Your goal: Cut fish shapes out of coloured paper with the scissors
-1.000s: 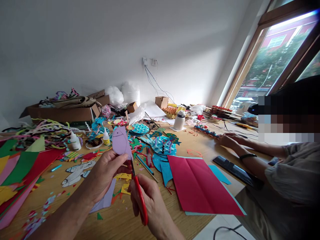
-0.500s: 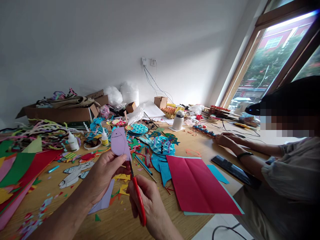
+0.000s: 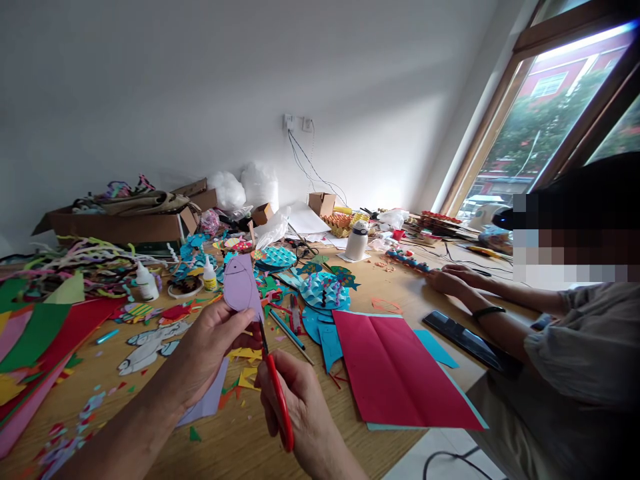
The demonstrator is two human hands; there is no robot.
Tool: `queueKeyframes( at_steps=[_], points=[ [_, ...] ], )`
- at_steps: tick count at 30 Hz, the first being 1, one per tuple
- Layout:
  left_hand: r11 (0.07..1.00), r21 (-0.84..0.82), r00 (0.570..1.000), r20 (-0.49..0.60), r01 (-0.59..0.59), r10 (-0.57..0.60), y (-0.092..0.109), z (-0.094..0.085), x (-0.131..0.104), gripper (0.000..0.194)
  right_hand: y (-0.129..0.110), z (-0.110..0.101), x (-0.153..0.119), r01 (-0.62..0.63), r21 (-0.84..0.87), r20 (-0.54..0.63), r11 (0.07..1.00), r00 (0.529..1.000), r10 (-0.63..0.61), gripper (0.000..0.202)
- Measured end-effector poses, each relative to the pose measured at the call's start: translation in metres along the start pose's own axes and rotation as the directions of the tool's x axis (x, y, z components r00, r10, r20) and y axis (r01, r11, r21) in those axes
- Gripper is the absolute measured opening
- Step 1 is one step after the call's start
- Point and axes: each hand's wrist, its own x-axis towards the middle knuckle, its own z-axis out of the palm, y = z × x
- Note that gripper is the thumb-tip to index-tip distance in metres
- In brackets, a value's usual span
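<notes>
Between the thumb and fingers of my left hand is a purple paper with a fish outline drawn on it. My right hand is closed round the red handles of a pair of scissors. The dark blades point up at the paper's lower right edge, close to my left fingertips; how far they are parted cannot be made out. Under my left wrist lies another purple sheet. Small yellow and orange scraps lie on the table behind my right hand.
A red sheet lies right of my hands, with a black phone-like device beyond it. White fish cutouts, glue bottles and a cardboard box are at left. Another person's hands rest at the right, near a white bottle.
Both hands keep nearly the same pose, the scissors still at the paper's edge. The purple paper has shifted very slightly.
</notes>
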Motion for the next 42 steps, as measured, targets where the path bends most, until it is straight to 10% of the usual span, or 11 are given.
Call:
queueKeyframes(
  at_steps=[42],
  points=[
    [0.968, 0.25, 0.976, 0.208, 0.015, -0.069, 0.004, -0.019, 0.002, 0.016, -0.006, -0.009, -0.008, 0.009, -0.107, 0.035, 0.994, 0.999, -0.005, 0.029]
  ],
)
